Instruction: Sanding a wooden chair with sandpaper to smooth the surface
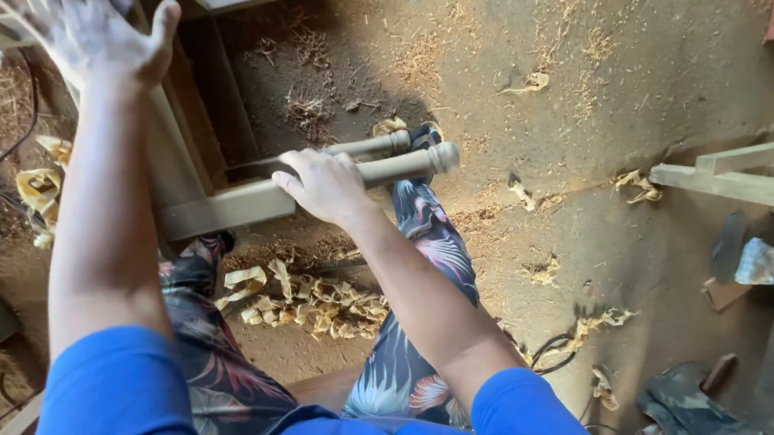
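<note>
Right hand [328, 183] is wrapped over a turned wooden leg [402, 166], fingers curled round it & closed on it, near where the round part meets the square part. The leg runs approx. level, left to right, knob end pointing right, above the person's right knee. A 2nd leg [366, 146] lies just behind it, parallel, both joined to a pale wooden frame [172, 158] at left.

Left hand [99, 34] is up at top left, fingers spread wide open, palm against the frame's upper part; can't tell if it grips anything.

Person sits w/ patterned trousers [411, 349] & blue sleeves [114, 404]. Curled wood shavings [312, 301] lie on the dirt floor [574, 75] between the legs. Wooden planks [738, 181] at right edge.
</note>
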